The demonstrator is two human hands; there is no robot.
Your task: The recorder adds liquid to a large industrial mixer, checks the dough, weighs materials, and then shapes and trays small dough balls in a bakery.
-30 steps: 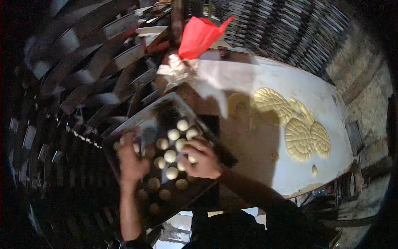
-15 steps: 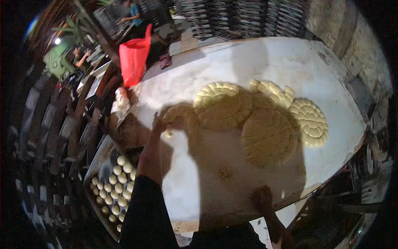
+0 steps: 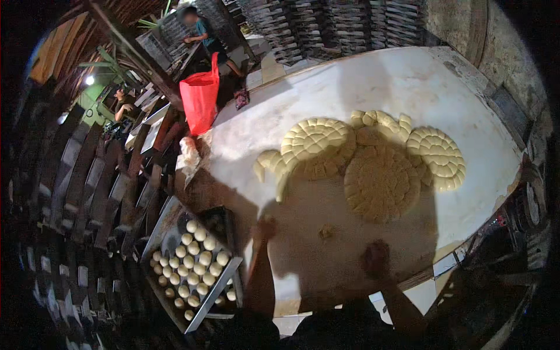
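Observation:
My left hand [image 3: 265, 227] is over the left part of the pale worktable [image 3: 472, 221], below a curved dough strip [image 3: 270, 160]; its fingers are dim and smeared. Close to the front edge, my right hand [image 3: 375, 258] is curled on the tabletop, and whatever lies under its fingers is hidden. A small lump of dough [image 3: 325, 231] rests between the two hands. Farther back lie flat dough rounds cut into pieces: one at left [image 3: 318, 138], one in the middle [image 3: 382, 184] in my shadow, one at right [image 3: 437, 157]. Behind them is a partly used-up piece [image 3: 379, 119].
A metal tray [image 3: 217, 287] of several dough balls [image 3: 192, 262] sits low at my left. A red bag [image 3: 199, 100] and a crumpled plastic bag [image 3: 188, 156] stand by the table's left edge. Two people [image 3: 204, 32] are in the background. Stacked wood [image 3: 344, 29] lines the back.
My left hand has drawn back toward me from the curved dough strip, and the small bit beside it no longer shows. My right hand remains curled near the front edge. The view has shifted, revealing more tray.

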